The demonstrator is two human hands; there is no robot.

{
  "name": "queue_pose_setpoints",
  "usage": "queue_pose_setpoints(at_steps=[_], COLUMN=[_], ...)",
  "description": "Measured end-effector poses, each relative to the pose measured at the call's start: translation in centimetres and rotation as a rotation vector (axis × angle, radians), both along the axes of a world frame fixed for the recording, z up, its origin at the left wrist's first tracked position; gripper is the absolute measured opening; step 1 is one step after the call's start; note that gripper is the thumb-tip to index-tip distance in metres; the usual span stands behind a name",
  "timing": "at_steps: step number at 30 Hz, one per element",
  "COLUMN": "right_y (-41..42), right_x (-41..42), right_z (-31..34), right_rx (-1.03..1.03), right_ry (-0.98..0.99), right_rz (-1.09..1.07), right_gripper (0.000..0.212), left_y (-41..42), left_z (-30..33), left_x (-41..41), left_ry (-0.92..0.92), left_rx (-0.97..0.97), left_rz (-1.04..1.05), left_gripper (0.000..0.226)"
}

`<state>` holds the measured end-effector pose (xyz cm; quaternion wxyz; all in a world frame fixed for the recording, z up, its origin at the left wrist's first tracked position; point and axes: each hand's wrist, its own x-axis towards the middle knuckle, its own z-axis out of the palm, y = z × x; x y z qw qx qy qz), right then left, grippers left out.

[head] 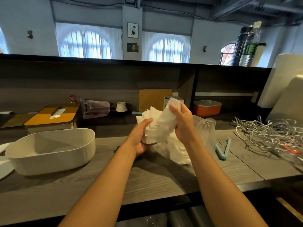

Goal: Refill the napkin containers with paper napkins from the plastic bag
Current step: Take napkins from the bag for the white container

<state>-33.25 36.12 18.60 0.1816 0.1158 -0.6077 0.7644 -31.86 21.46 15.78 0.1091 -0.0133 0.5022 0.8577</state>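
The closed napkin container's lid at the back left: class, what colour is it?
Yellow-orange lid, with a white napkin poking through its slot; the head view shows it.

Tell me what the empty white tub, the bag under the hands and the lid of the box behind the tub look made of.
White tub: probably matte moulded plastic, with smooth rounded walls and no seams.
Bag: thin clear plastic film, crinkled and see-through.
Box lid: looks like wood or bamboo, warm yellow-brown and flat, with a napkin slot; a laminate is possible.

The counter (pixel 155 179) is grey wood-grain, matt and lightly ribbed. The open container (pixel 54 154) near its left edge looks like smooth matt white plastic. The napkins (pixel 157 125) are soft crinkled paper; the bag (pixel 205 131) is thin, glossy clear plastic.
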Motion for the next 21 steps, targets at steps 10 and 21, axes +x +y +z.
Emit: queue_pose_setpoints(at_steps=[10,21], right_y=[-0.8,-1.0], right_x=[-1.2,-0.7], right_z=[-1.7,-1.1], right_rx=[0.234,0.067], right_ry=[-0.163,-0.359], right_rz=[-0.125,0.021], right_gripper=[0.049,0.032], left_y=[1.0,0.6], left_z=[-0.5,-0.3], left_x=[0.7,0.3], left_ry=[0.1,0.165], left_rx=[-0.158,-0.031], left_rz=[0.006,0.08], left_gripper=[0.042,0.029])
